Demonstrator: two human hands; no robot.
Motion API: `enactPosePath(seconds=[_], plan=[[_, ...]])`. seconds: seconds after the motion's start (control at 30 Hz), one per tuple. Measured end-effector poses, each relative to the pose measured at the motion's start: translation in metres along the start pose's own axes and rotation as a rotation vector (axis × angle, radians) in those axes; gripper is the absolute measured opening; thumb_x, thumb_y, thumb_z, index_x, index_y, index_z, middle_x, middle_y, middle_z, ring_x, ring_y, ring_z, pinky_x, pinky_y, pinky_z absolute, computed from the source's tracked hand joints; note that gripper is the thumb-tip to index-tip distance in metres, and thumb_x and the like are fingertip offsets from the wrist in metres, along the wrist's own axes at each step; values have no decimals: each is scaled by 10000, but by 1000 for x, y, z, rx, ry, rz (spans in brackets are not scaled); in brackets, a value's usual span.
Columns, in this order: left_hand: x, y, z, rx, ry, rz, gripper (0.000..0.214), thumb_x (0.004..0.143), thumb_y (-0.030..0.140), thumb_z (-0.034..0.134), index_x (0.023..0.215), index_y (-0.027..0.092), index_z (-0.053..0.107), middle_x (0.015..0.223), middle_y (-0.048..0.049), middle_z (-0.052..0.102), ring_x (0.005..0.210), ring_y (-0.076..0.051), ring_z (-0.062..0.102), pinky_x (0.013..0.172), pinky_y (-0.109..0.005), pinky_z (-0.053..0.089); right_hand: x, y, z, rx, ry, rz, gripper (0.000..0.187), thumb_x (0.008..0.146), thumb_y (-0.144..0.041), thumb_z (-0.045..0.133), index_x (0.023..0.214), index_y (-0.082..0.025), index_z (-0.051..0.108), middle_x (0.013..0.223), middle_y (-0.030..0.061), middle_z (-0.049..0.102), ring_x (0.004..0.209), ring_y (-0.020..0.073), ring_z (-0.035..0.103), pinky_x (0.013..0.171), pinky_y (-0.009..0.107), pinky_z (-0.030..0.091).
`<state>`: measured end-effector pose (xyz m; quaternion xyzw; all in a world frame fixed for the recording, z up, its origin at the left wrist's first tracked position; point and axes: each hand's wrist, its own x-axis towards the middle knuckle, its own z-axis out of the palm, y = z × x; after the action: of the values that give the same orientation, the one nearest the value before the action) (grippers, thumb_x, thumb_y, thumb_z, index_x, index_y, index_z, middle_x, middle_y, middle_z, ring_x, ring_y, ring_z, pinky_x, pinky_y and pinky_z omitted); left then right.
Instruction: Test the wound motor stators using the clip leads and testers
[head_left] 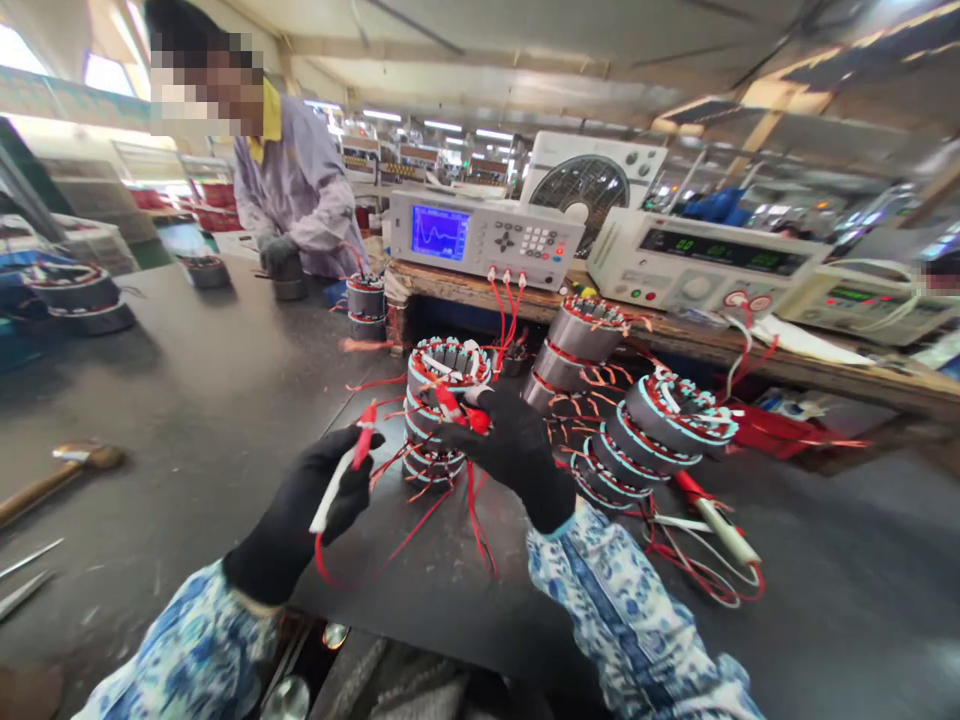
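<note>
Before the wound stators (448,410), my separated left hand (300,510) and right hand (514,450) pinch a white test clip (337,490) and a red test clip (466,415), both light and stiff, best held by their insulated sleeves.

Left glove (304,510): black. Right glove (517,455): black. Sleeves (622,610): blue-and-white floral. Test clip (339,488): white and red. Lead wires (474,510): red. Motor stators (448,370): grey, red-and-white windings. Co-worker's coat (296,185): lilac, yellow collar. Tester screen (439,232): blue.

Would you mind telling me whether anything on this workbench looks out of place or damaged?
The motor stators on the right lean in a tilted row, unlike the upright central stack, and red leads tangle loosely beside them.
</note>
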<state>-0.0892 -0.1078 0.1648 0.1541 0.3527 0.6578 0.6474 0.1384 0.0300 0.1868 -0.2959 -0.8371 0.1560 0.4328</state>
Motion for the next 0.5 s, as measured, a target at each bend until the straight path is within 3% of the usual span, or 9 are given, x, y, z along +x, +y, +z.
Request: enactPosePath(seconds=[0.07,0.13,0.2,0.27,0.37,0.5], plan=[[16,2,-7,-82,24,-127,323,1081,261,434,840,167,627,500,64,438,290,-122,445,278,-202,306,-5,-19,9,48,49,9,320,887,-559,714,867,-240,702,971,94,710,984,278,649,928,443,542],[27,9,-11,-161,-15,-112,411,1128,303,308,850,186,587,499,79,399,278,-117,402,276,-201,223,-10,-32,11,252,44,189,341,913,-584,664,860,-249,682,866,55,679,874,245,628,855,413,550],[29,19,-11,-183,-59,-53,471,1148,339,220,855,199,560,495,90,356,270,-107,353,287,-203,124,-20,-40,9,533,-57,401,388,923,-627,624,880,-243,668,755,11,632,731,201,585,736,360,536],[24,26,-7,-162,-69,-7,494,1154,354,181,857,206,547,491,92,331,267,-102,313,302,-224,47,-32,-43,9,723,-221,517,387,921,-614,618,894,-231,659,725,-7,616,670,173,563,657,313,497],[16,30,2,-135,-43,-6,502,1153,362,166,844,219,534,475,92,294,263,-106,242,318,-261,-8,-45,-45,23,678,-357,463,332,896,-518,659,758,-224,589,682,-24,577,651,148,527,616,278,425],[12,31,13,-124,-2,-27,522,1156,383,167,833,223,545,460,89,279,268,-101,205,320,-258,-13,-39,-42,61,399,-244,359,367,890,-459,643,663,-251,445,616,-44,461,641,148,434,613,295,366]])
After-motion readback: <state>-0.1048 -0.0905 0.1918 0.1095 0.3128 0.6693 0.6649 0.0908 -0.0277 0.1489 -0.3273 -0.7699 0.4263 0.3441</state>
